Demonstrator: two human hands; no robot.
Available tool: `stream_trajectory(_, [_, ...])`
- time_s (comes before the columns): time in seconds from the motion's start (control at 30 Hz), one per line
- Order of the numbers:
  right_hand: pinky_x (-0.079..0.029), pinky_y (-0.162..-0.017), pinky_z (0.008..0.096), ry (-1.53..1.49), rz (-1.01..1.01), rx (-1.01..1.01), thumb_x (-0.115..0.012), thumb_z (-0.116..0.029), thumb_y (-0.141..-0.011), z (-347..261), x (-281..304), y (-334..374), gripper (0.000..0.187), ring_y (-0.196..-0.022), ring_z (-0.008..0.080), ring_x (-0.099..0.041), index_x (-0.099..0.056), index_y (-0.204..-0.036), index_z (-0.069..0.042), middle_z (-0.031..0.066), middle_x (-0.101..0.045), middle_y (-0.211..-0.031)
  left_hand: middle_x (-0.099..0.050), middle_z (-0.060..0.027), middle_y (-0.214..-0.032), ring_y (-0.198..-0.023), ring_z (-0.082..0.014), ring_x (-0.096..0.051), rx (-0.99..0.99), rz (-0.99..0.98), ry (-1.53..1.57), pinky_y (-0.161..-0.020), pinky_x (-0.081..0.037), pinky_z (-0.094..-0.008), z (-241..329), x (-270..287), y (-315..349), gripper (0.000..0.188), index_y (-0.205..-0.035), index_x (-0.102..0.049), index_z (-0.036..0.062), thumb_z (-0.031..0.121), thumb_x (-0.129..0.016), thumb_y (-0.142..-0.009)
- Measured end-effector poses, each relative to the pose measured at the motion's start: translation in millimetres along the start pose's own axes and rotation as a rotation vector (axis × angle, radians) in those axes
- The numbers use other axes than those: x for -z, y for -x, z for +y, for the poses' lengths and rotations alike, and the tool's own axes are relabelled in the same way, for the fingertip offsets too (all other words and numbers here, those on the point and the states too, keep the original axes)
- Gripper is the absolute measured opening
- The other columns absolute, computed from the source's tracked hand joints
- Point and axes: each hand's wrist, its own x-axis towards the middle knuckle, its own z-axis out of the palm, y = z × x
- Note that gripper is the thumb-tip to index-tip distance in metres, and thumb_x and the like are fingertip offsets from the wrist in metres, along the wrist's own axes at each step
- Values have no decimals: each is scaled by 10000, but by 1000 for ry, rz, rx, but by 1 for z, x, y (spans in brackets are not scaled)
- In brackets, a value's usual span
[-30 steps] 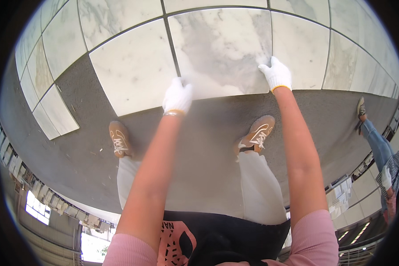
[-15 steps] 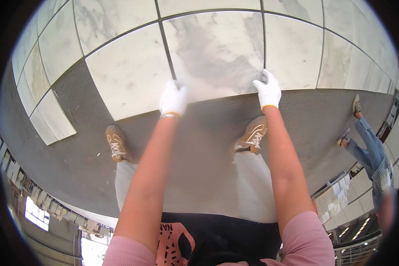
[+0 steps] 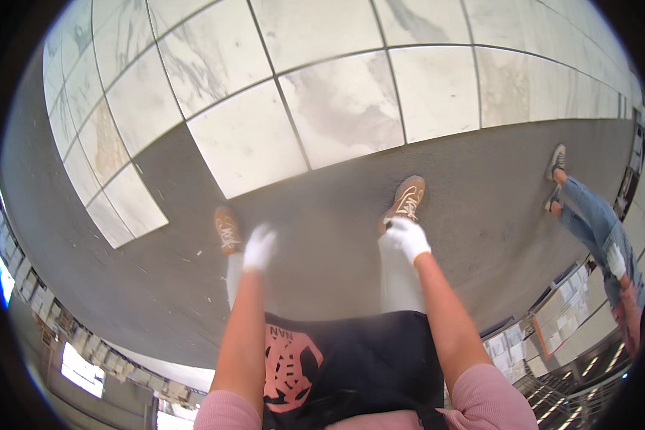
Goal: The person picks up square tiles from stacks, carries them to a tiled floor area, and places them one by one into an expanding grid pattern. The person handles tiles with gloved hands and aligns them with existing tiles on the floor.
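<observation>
Both my hands wear white gloves and have come off the tiles, hanging over the grey floor close to my legs. My left hand [image 3: 260, 248] is smeared by motion beside my left shoe; its fingers cannot be made out. My right hand [image 3: 407, 239] hovers over my right leg just below the brown shoe [image 3: 408, 197], fingers loosely apart and nothing in them. Ahead lies a grey-veined marble tile [image 3: 344, 107], in the front row of slabs on the floor. A mostly white tile [image 3: 249, 140] sits to its left, with a narrow dark gap between.
More marble tiles [image 3: 211, 57] spread out in rows ahead, with dark gaps between them. A separate tile [image 3: 135, 201] lies at the front left corner. Another person [image 3: 598, 222] in jeans stands at the right on the grey floor [image 3: 494, 193]. Stacked slabs [image 3: 559, 322] line the far right.
Both hands have let go of the veined tile's near edge and drawn back toward my body. The tiles now appear farther off. The other person's legs have shifted slightly.
</observation>
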Motion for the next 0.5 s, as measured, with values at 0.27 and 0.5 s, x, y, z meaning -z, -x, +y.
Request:
stream_trajectory(0.27, [-551, -768, 329, -260, -242, 78, -732, -241, -910, -82, -45, 212, 505, -989, 188, -668, -640, -1365, -41, 99, -708, -1226, -633, -39, -980, -811, -194, -657, 23, 321, 246, -660, -577, -343, -5, 196, 223, 456, -1457, -461, 115, 129, -566, -1013])
stream_trajectory(0.5, [-513, -672, 297, -174, -216, 253, -714, -235, -919, -145, -15, 314, 477, -815, 142, -639, -646, -1357, -60, 55, -715, -1044, -594, -31, -886, -685, -167, -607, 14, 220, 194, -561, -542, -328, -32, 276, 315, 385, -1371, -516, 90, 109, -562, -990])
